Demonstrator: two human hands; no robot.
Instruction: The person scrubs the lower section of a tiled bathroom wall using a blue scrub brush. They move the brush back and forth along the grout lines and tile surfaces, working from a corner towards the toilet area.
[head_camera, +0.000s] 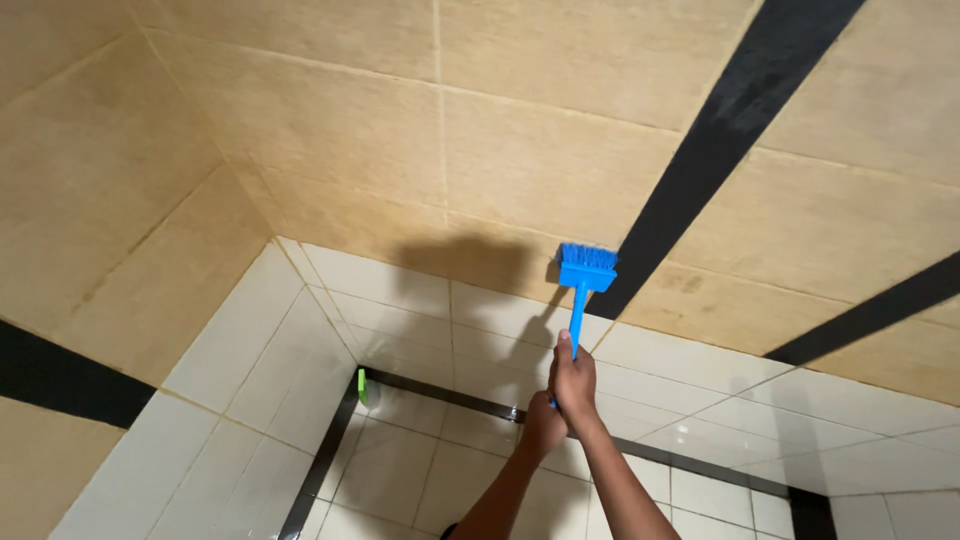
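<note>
Both hands met near the lower middle of the frame, arms rising from the bottom edge. The right hand (575, 382) was wrapped around the lower end of the brush handle, thumb laid along the shaft. The left hand (542, 425) sat just below and to the left of it, touching it, fingers curled in; whether it also gripped the handle's tip could not be told, since the right hand covered that part.

The blue brush (583, 290) stood nearly upright above the hands, its handle running up to a wide head with blue bristles at the frame's centre right. The bristles pressed against the tan wall tiles (520, 170), just above the line where those gave way to white tiles (400, 290). The head lay just beside a black stripe (720, 130) that slanted from the upper right down toward the brush. The brush's shadow fell on the wall to its left.

In the lower left, a small green thing (362, 386) sat in the corner on a dark band (440, 393) crossing the white tiles.
</note>
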